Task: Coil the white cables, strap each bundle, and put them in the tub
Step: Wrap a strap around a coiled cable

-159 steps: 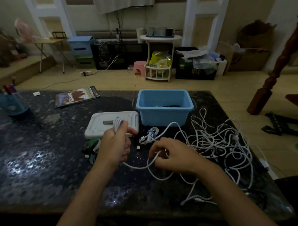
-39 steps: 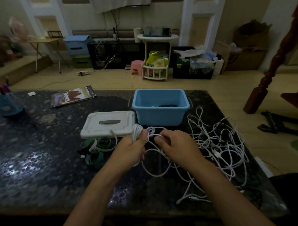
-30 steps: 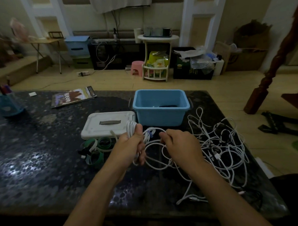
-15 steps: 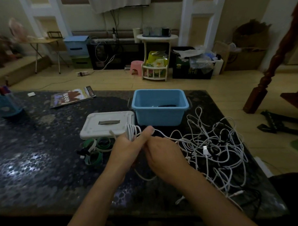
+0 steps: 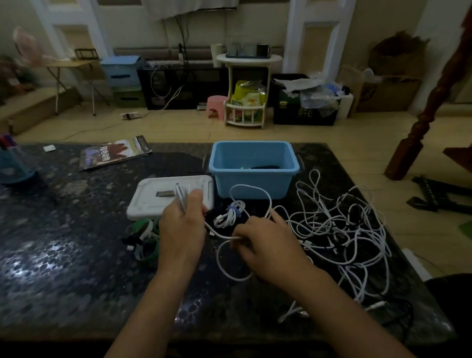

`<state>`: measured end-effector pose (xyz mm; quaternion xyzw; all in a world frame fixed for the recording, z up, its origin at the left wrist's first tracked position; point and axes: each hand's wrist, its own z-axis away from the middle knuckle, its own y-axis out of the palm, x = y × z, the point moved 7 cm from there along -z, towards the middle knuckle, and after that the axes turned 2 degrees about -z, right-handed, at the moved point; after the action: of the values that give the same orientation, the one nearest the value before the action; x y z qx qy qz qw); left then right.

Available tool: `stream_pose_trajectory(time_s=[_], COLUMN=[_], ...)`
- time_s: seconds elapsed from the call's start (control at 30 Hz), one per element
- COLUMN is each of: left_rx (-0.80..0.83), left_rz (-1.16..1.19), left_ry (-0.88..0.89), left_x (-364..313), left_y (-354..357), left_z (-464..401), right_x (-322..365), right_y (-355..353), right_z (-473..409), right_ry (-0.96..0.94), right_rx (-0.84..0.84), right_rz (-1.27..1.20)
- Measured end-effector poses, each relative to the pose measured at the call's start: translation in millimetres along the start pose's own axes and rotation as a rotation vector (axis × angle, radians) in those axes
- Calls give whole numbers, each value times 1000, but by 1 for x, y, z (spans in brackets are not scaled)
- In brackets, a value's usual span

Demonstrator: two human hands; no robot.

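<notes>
The left hand (image 5: 181, 230) is closed around a small coil (image 5: 182, 195) of white cable, whose loops stick up above the thumb in front of the white lid (image 5: 160, 195). The right hand (image 5: 264, 238) sits just to the right of the left one, apart from it, and pinches the same cable (image 5: 250, 190) at the fingertips. From the left fist the strand runs across to the right fingers, arches up in one tall loop in front of the blue tub (image 5: 252, 168) and drops in another loop (image 5: 228, 268) below the right hand.

Taking the tub as the landmark: it stands open on the dark speckled table (image 5: 70, 253), beyond both hands, with something dark lying on its bottom. Just in front of the tub, between the two hands, lies one finished bundle (image 5: 229, 215) of white cable tied with a blue strap. To the tub's left, touching or almost touching it, lies the one white lid. In front of the lid, left of the left hand, sits a small heap of green straps (image 5: 145, 237); their number cannot be told. To the tub's right and front spreads a tangle of loose white cables (image 5: 345, 228), too knotted to count. Far left of the tub lie one magazine (image 5: 113, 155) and one blue pen cup (image 5: 8, 167).
</notes>
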<state>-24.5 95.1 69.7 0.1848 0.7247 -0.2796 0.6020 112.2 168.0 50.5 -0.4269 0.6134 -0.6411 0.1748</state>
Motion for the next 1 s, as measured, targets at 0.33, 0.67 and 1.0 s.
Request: stream_pose_trajectory(time_s=[0.33, 0.67, 1.0], left_rx=[127, 377, 310], left_rz=[248, 204, -20], left_ry=[-11, -205, -155], left_x=[-5, 0, 8], left_y=[13, 19, 18], left_z=[4, 12, 2], right_x=[2, -68, -54], right_y=[36, 1, -8], right_z=[-2, -11, -14], right_ry=[-66, 271, 120], right_rx=[215, -115, -221], right_rz=[107, -92, -254])
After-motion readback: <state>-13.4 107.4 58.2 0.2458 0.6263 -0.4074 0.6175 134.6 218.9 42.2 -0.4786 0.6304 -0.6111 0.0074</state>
